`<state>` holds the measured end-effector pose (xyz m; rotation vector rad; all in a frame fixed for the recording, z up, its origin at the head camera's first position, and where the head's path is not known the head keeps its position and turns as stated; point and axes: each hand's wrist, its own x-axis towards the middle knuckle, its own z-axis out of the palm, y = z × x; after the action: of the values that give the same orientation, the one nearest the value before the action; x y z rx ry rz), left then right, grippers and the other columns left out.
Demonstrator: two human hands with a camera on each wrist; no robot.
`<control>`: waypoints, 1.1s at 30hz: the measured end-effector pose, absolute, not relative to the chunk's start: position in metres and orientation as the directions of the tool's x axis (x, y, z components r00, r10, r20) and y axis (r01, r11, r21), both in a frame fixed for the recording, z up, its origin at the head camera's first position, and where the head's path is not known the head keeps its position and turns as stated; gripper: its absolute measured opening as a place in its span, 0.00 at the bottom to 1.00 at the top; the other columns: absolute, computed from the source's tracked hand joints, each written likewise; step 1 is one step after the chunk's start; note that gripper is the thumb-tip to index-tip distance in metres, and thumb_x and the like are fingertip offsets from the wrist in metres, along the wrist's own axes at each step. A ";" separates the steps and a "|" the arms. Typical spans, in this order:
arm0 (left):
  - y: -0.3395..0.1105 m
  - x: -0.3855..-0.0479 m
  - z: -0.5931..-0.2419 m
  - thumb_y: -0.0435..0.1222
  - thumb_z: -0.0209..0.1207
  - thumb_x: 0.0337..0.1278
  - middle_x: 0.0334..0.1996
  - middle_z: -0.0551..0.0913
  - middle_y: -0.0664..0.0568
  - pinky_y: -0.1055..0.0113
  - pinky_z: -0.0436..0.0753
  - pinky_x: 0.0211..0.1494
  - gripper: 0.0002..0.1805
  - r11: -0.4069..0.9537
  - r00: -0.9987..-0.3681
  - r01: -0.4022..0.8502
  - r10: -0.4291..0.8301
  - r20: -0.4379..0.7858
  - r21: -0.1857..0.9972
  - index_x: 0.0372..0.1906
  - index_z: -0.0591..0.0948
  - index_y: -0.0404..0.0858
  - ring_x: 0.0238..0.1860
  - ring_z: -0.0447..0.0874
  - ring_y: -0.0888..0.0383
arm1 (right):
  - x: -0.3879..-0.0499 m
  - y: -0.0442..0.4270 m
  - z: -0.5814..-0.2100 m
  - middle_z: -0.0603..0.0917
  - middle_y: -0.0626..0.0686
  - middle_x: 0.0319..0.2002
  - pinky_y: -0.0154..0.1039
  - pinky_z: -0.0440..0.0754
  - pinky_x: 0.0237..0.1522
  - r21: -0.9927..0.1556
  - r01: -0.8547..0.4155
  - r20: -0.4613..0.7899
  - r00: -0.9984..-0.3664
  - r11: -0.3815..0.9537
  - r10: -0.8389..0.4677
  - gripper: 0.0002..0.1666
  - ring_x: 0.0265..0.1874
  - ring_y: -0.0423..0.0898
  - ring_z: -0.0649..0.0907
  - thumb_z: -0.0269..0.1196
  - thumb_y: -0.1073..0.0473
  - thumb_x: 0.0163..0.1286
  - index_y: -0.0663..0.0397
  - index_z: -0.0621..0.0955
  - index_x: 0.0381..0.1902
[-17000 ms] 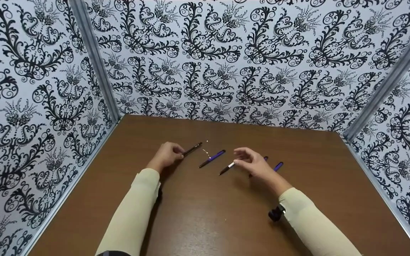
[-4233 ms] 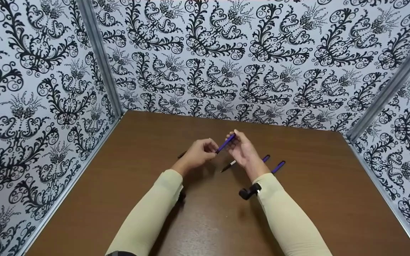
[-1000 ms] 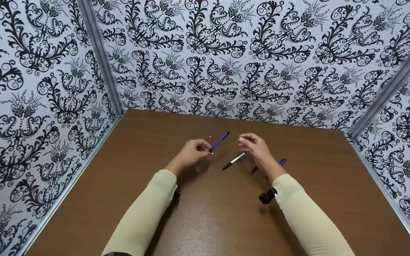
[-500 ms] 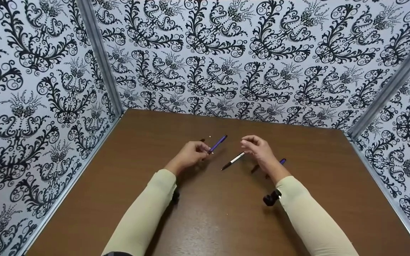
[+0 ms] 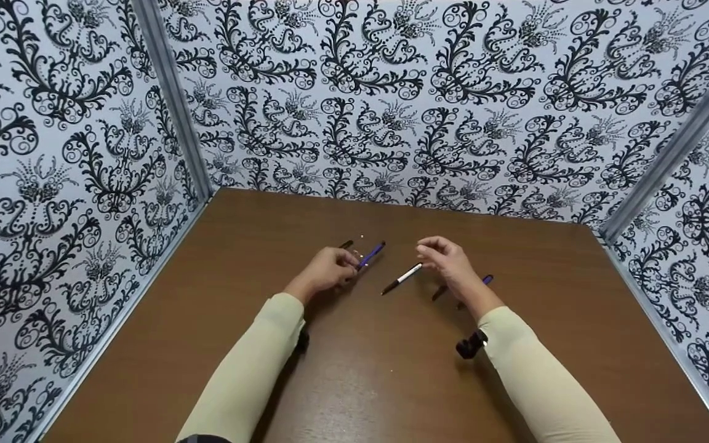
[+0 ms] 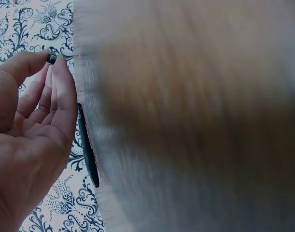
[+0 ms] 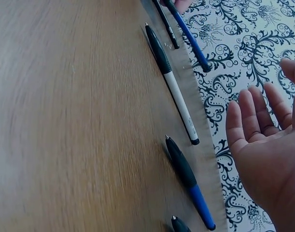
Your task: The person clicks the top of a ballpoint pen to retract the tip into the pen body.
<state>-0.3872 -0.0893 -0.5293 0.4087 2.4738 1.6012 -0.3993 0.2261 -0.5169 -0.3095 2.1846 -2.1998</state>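
My left hand (image 5: 330, 269) pinches a blue pen (image 5: 372, 253) by its black grip end, between thumb and forefinger. The pen slants up and away, low over the table. In the left wrist view only its black tip (image 6: 51, 58) shows between the fingertips. A black pen (image 6: 88, 147) lies beside that hand. My right hand (image 5: 447, 261) hovers over the far end of a white pen with a black grip (image 7: 171, 87). Its fingers are loosely bent and hold nothing. Another blue pen (image 7: 193, 183) lies near the right hand.
A further pen (image 7: 179, 224) is partly cut off in the right wrist view; its blue end (image 5: 487, 279) shows behind my right wrist. Tiny white specks (image 5: 362, 236) lie near the black pen. Patterned walls (image 5: 367, 92) enclose the brown table (image 5: 354, 369).
Seventeen seconds ago my left hand held the black pen. Later both hands were on the blue pen; my right hand let go and moved right. Over the last second the left lowered the blue pen.
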 end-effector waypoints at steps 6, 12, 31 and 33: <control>-0.091 -0.386 -0.529 0.26 0.65 0.73 0.38 0.87 0.48 0.61 0.84 0.36 0.10 0.394 -0.950 0.125 0.314 -0.005 0.910 0.53 0.88 0.28 0.33 0.83 0.55 | -0.399 0.225 -0.517 0.88 0.49 0.42 0.45 0.90 0.53 -0.993 -0.121 0.122 -0.980 -0.013 -0.159 0.19 0.43 0.44 0.89 0.67 0.65 0.82 0.77 0.80 0.60; -0.091 -0.386 -0.528 0.25 0.66 0.71 0.39 0.89 0.45 0.60 0.89 0.40 0.10 0.440 -0.942 0.168 0.336 0.012 0.882 0.53 0.88 0.26 0.36 0.88 0.52 | -0.399 0.225 -0.518 0.88 0.50 0.43 0.49 0.89 0.56 -0.994 -0.112 0.112 -0.981 -0.009 -0.161 0.15 0.42 0.43 0.88 0.67 0.64 0.82 0.73 0.83 0.57; -0.086 -0.390 -0.530 0.23 0.68 0.65 0.41 0.93 0.44 0.65 0.90 0.40 0.10 0.530 -0.960 0.152 0.278 -0.002 0.834 0.48 0.91 0.27 0.38 0.89 0.53 | -0.398 0.224 -0.517 0.89 0.53 0.46 0.50 0.89 0.56 -0.995 -0.103 0.099 -0.978 0.011 -0.183 0.20 0.43 0.47 0.89 0.67 0.63 0.82 0.77 0.80 0.61; -0.086 -0.390 -0.530 0.24 0.69 0.65 0.41 0.93 0.44 0.64 0.91 0.41 0.09 0.538 -0.961 0.155 0.275 0.002 0.829 0.48 0.91 0.28 0.38 0.89 0.53 | -0.398 0.224 -0.517 0.89 0.54 0.47 0.49 0.89 0.57 -0.995 -0.100 0.096 -0.977 0.012 -0.188 0.21 0.45 0.49 0.89 0.67 0.63 0.82 0.78 0.80 0.61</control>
<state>-0.3896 -0.0861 -0.5296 0.3711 2.6400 1.4031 -0.3980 0.2240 -0.5174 -0.3124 2.1890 -2.1418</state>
